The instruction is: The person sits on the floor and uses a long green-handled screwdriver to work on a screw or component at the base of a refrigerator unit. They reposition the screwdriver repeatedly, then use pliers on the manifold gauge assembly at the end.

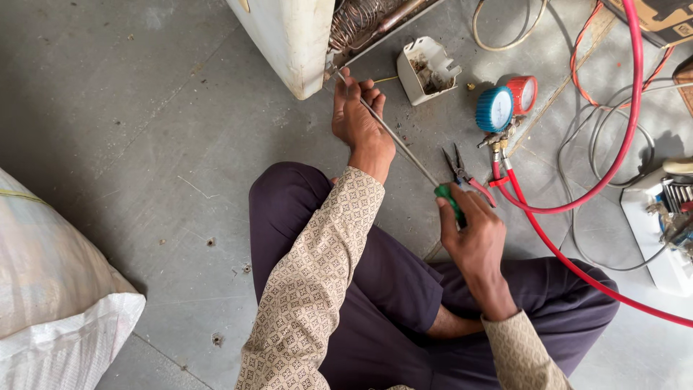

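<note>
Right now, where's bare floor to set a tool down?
Bare floor lies on the left, between the white sack, the appliance corner and the left hand. The right is crowded: gauges, red hose, pliers, cables, and the right hand on the screwdriver.

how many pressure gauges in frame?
2. The blue gauge and the red gauge sit side by side on one manifold on the floor, upper right of the right hand, with red hoses leading from them. Clutter at the right edge may hide others.
</note>
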